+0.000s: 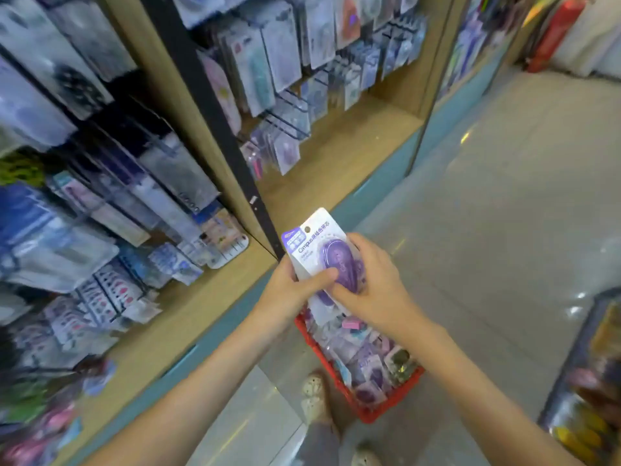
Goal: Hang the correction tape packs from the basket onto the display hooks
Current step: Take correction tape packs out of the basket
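A white pack with a purple correction tape (314, 245) is held upright above the red basket (369, 413). My left hand (289, 294) grips its lower left edge, thumb across the front. My right hand (373, 280) grips the pack from the right, fingers curled over the purple blister. The pack's hang hole points up toward the shelving. The basket on the floor holds several more packs (366, 358). Display hooks (289, 124) with hanging packs stick out from the shelf unit ahead.
Wooden shelf units with teal bases line the left side, crowded with hanging stationery (111, 196). A black upright post (215, 105) divides two bays. Pale tiled floor (504, 196) stretches right. Another display rack (591, 381) stands at the right edge. My shoes (314, 395) are beside the basket.
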Available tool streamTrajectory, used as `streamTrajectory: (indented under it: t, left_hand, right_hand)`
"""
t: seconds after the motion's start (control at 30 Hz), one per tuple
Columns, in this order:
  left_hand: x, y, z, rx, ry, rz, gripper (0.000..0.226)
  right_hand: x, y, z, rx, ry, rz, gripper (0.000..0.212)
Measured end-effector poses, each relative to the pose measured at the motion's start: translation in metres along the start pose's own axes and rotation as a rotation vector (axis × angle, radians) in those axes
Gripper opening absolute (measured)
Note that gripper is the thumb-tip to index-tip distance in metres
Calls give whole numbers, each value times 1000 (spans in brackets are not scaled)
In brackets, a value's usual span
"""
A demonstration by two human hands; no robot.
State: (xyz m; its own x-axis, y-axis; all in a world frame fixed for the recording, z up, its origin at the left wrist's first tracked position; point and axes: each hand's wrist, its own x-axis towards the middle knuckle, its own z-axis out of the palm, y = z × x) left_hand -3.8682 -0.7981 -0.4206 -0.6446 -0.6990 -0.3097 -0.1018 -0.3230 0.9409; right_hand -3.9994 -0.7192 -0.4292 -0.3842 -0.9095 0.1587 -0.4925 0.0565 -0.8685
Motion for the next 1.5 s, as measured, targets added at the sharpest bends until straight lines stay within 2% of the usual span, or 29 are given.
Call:
streamTrajectory:
  t: [0.1, 0.2, 0.27, 0.5, 0.63, 0.8, 0.97, 1.07, 1.27, 1.5]
  left_hand:
    - [-64, 56, -29, 11, 100, 125, 29]
    - [-126, 105, -63, 24, 213, 267, 36]
    - [-166, 136, -87, 7, 292, 332, 41]
    - [-320, 214, -177, 122, 547, 575, 41]
    - [-414, 248, -227, 237, 685, 677, 38]
    - [-517, 284, -300, 362, 808, 750, 43]
    - [-576, 310, -355, 430, 912, 797, 39]
    - [-593, 331, -383, 431, 981, 834, 32]
    - [-604, 367, -433, 418, 974, 893, 36]
    - [-614, 403, -483, 342, 1145, 1108, 27]
  right_hand:
    - [3, -76, 10, -89, -18, -185, 58]
    - [6, -157, 27, -48, -141, -296, 83]
    - [6, -209, 38, -16, -205, -402, 91]
    - [-21, -384, 103, -91, -369, -778, 80]
    - [-46, -471, 161, 28, -425, -897, 80]
    - [-75, -574, 231, 112, -436, -1001, 86]
    - [-80, -643, 269, 159, -424, -1026, 88]
    - [-63, -674, 271, 137, -429, -1042, 84]
    - [-22, -729, 278, 50, -305, -1129, 80]
    - [7, -820, 332, 24, -250, -1146, 78]
